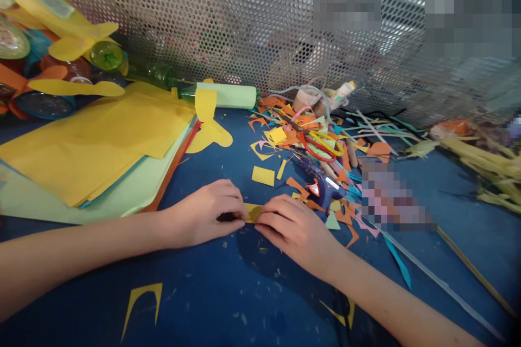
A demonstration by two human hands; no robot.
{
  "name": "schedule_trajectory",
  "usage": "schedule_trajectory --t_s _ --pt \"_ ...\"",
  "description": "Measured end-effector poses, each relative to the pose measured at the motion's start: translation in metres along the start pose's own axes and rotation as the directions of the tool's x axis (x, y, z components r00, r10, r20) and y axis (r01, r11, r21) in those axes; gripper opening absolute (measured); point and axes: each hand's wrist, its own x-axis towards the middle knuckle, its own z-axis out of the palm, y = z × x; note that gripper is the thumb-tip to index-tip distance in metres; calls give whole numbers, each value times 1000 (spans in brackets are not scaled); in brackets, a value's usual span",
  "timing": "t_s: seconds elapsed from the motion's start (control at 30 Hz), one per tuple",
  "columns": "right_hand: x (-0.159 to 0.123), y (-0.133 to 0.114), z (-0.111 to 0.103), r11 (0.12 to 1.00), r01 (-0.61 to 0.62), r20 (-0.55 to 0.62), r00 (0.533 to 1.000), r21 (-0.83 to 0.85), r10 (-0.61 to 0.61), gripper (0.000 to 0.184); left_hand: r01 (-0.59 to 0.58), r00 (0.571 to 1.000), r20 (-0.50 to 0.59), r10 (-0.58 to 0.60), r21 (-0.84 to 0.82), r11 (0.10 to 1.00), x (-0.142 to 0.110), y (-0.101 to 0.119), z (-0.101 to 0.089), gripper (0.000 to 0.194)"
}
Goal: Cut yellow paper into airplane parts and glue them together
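Observation:
Both my hands meet at the middle of a blue table (244, 293). My left hand (207, 211) and my right hand (291, 227) each pinch one end of a small yellow paper piece (253, 211), which lies low on the tabletop between their fingertips. The fingers of both hands are curled and pressed together on it. Most of the paper is hidden under the fingers. A blue glue gun (323, 184) lies just behind my right hand.
A stack of yellow and pale green paper sheets (93, 152) lies at the left. Paper scraps and red-and-yellow scissors (321, 143) litter the back right. A perforated metal wall (264, 21) closes the back. Thin sticks (476, 271) lie at the right.

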Motion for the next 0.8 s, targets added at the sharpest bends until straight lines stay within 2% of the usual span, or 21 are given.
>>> schedule_trajectory --t_s 0.1,0.2,0.33,0.43,0.53,0.63,0.8 --pt "0 0 1 999 22 -18 1000 -36 -23 12 -23 1000 13 22 36 999 -1 -1 -2 12" --pt "0 -1 3 987 86 -35 995 -139 -92 12 -113 994 28 110 131 985 -1 -1 -3 18" --pt "-1 -2 5 940 181 -47 978 -289 -203 12 -278 960 74 269 302 912 0 0 -3 24" --pt "-1 -2 7 919 207 -39 972 -335 -233 12 -336 940 85 331 402 852 0 1 -2 27" --pt "-1 -3 8 918 180 -42 977 -354 -208 12 -333 940 69 335 410 849 1 2 -2 27" --pt "1 -3 8 930 134 -40 987 -342 -157 14 -274 960 38 278 342 899 0 0 -1 24" --pt "4 -4 6 985 11 -10 1000 -174 -13 14 -143 989 -1 146 195 970 0 -1 0 20"
